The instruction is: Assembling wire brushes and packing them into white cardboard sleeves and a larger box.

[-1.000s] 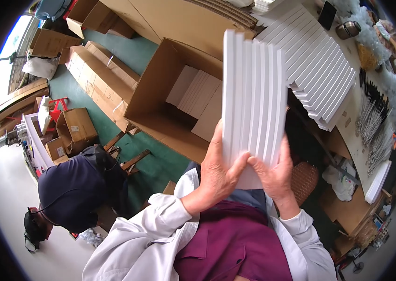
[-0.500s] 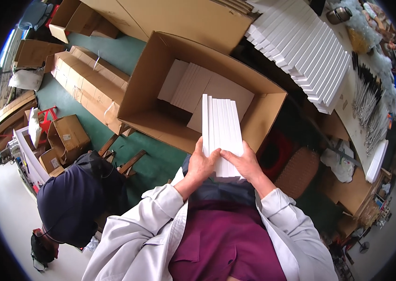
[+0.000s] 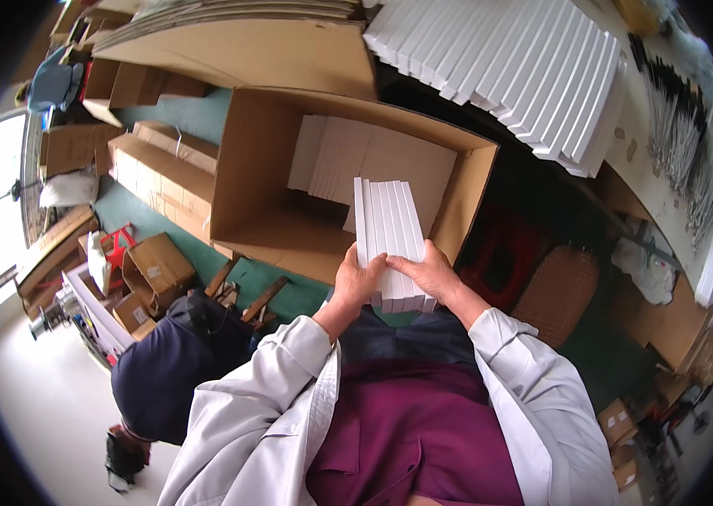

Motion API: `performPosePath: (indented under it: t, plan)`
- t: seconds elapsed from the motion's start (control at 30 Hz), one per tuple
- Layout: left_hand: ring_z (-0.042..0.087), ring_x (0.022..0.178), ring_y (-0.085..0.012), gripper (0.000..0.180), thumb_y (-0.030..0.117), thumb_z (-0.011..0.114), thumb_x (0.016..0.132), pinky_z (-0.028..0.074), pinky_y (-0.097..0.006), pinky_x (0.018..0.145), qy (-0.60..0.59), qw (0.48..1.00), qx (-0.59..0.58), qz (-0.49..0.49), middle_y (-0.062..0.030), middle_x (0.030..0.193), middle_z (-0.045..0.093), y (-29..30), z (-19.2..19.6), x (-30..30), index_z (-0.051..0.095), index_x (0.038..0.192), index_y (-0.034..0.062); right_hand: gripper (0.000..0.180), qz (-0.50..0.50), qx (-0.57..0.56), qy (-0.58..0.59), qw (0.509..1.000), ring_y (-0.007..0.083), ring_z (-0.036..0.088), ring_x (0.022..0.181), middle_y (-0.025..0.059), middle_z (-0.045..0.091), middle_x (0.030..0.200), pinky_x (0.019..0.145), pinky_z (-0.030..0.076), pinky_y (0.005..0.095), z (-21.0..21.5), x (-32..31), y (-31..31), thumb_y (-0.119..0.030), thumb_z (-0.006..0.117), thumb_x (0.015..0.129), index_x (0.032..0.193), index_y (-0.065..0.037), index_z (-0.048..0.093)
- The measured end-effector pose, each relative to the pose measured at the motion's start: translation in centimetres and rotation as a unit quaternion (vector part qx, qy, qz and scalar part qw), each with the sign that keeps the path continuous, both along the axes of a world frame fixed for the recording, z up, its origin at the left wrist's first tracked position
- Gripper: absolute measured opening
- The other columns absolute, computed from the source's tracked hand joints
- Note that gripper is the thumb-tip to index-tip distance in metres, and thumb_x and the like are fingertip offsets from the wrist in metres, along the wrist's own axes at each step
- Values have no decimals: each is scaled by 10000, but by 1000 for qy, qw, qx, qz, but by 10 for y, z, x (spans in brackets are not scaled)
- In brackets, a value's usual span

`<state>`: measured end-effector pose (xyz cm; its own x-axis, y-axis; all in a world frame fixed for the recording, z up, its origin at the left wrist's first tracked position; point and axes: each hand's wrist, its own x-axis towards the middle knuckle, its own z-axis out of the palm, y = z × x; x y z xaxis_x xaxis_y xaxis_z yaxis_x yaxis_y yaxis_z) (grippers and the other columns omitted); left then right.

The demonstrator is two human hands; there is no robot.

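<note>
Between my two hands I grip a stack of slim white boxes (image 3: pixel 392 221), standing on edge side by side. My left hand (image 3: pixel 357 275) is closed round the left side, with its thumb on top. From the right, my right hand (image 3: pixel 431 275) clasps the same stack, its thumb nearly meeting the other. The stack's far end reaches over the near rim of a large open cardboard carton (image 3: pixel 264 234). Inside the carton, flat white boxes (image 3: pixel 331 158) lie in rows on part of the bottom; the stack hides some of them.
Many more white boxes (image 3: pixel 500 72) stand in a long row on the table at upper right, beside bundles of thin rods with black ends (image 3: pixel 681 143). Flattened cardboard (image 3: pixel 247 51) leans behind the carton. A person in dark clothing (image 3: pixel 175 371) is close on my left. A woven brown seat (image 3: pixel 557 295) is at right.
My view has swung, so the carton and table appear shifted leftward and the left-hand surroundings rightward. Both hands keep hold of the white stack, which sits slightly further left in view.
</note>
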<state>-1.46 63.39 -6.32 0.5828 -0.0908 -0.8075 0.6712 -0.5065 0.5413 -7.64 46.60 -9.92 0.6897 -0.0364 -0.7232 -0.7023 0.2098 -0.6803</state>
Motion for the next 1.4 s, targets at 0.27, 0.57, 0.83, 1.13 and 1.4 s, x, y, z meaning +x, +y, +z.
performPosePath:
  t: [0.27,0.57,0.83,1.13,1.4]
  plan:
    - [694,1085,-288,637,285,716,907,562,-375,908,52,997,-39,-40,-222,1200,685,8,-36,36,485,1403,-40,674,-39,-25,48,998,263,706,1028,215,709,1114,895,565,370,-13,15,12,-391,866,788,1179,98,616]
    - [709,1057,-298,608,297,702,915,594,-392,848,95,992,-7,-81,-228,1219,672,48,-25,79,496,1374,-45,609,-47,-19,99,994,254,718,998,189,728,1097,877,571,355,-3,55,62,-360,841,806,1185,79,656]
    - [685,1070,-270,564,308,679,948,599,-425,827,114,992,29,-42,-174,1224,661,64,-39,86,507,1385,-5,588,-8,-40,70,997,259,720,1007,197,728,1116,895,570,364,-24,68,74,-369,830,816,1187,60,675]
    - [695,1105,-304,724,357,708,909,576,-386,911,115,983,28,-142,-217,1256,668,57,-97,131,432,1461,-21,606,-59,-3,149,987,219,678,1056,155,706,1137,893,541,363,-55,93,82,-439,775,879,1230,36,634]
    - [633,1224,-347,843,483,673,908,509,-403,1039,57,953,46,-294,-252,1320,632,63,-177,155,367,1525,-3,742,-122,-96,183,971,247,674,1084,209,672,1191,907,545,371,-111,106,97,-457,826,826,1240,94,551]
